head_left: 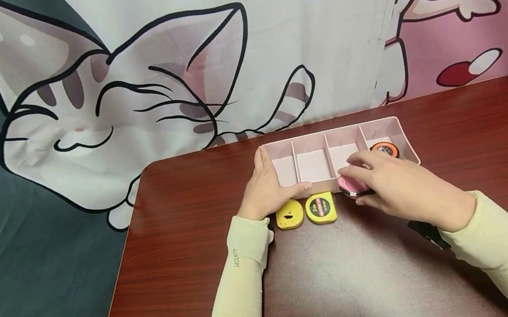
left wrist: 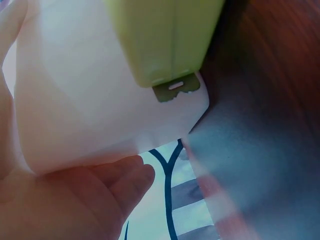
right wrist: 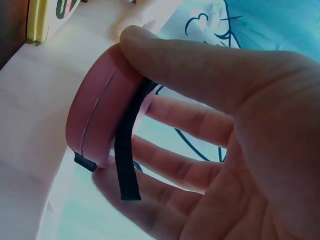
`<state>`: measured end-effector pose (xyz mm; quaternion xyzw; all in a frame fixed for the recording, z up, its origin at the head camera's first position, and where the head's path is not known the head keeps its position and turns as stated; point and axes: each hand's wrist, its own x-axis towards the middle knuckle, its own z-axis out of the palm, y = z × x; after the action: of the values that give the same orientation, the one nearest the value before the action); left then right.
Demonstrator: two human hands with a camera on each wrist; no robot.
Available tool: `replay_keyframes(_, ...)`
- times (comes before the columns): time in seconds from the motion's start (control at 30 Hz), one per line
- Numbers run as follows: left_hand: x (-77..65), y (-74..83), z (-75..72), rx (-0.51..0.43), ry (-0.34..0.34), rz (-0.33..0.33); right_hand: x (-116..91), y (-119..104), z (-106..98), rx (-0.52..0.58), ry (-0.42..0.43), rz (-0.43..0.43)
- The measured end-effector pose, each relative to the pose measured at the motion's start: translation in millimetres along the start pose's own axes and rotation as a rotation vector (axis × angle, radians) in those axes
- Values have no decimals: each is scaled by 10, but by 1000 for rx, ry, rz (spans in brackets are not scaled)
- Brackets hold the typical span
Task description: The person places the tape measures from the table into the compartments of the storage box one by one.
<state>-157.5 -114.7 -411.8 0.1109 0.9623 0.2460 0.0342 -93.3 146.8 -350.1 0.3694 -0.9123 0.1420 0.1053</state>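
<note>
A pale pink tray (head_left: 313, 164) with a row of compartments lies across the back of the table. My left hand (head_left: 268, 186) rests round its near left corner, fingers straight along the end wall and thumb along the front wall. In my right hand (head_left: 395, 186) is a pink tape measure (right wrist: 102, 107) with a black strap, pinched between thumb and fingers, at the tray's front wall. An orange and black tape measure (head_left: 386, 149) sits in the rightmost compartment, partly hidden by the right hand. Two yellow tape measures, one plain (head_left: 289, 214) and one labelled (head_left: 320, 208), lie before the tray.
The dark red-brown wooden table (head_left: 190, 257) has its left edge slanting away. Behind the tray, a curtain (head_left: 338, 28) printed with cartoon cats hangs close to the table's back edge.
</note>
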Motion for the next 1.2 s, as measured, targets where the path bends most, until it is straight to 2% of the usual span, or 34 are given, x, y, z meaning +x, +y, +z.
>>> replay_keyframes(1.2,-6,21,-17,14,-18,-13,51,96,42,56,16,39)
